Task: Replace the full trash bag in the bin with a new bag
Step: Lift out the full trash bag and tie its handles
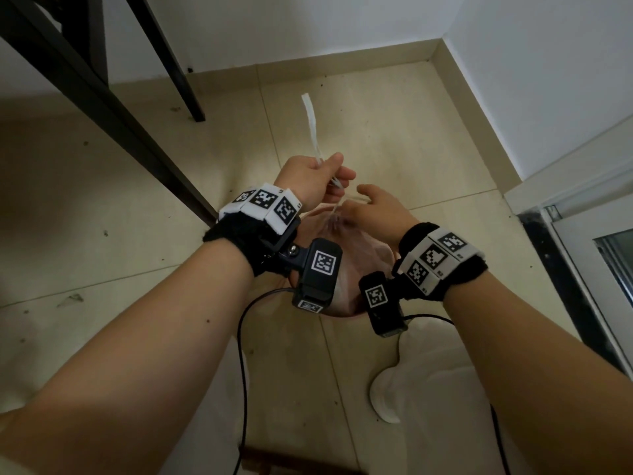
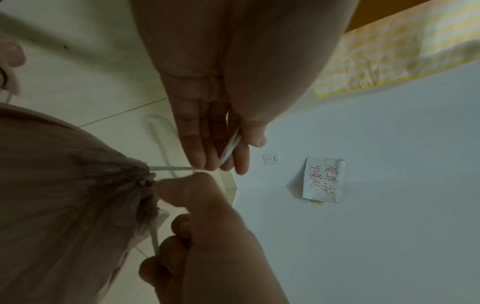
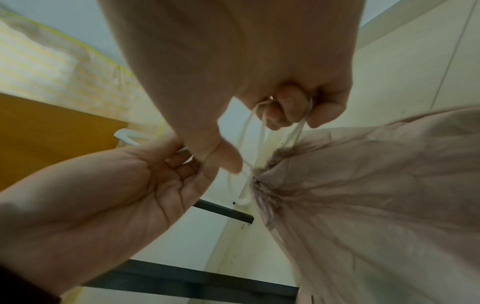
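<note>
Left hand [image 1: 313,180] and right hand [image 1: 373,210], close together, each pinch a white drawstring [image 1: 312,128] above the gathered pink bag [image 3: 376,185] in the bin; pull strands evenly apart to cinch the knot tight.

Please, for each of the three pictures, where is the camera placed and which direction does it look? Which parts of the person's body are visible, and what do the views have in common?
Head: worn on the head, looks down at the floor; both forearms, left hand and right hand show over the pink trash bag.
Left wrist: sits under the left hand, looks along its fingers toward the wall; right hand below.
Right wrist: looks along the right hand; left hand beside it.
Shared: all show both hands holding the white drawstring at the bag's cinched neck.
</note>
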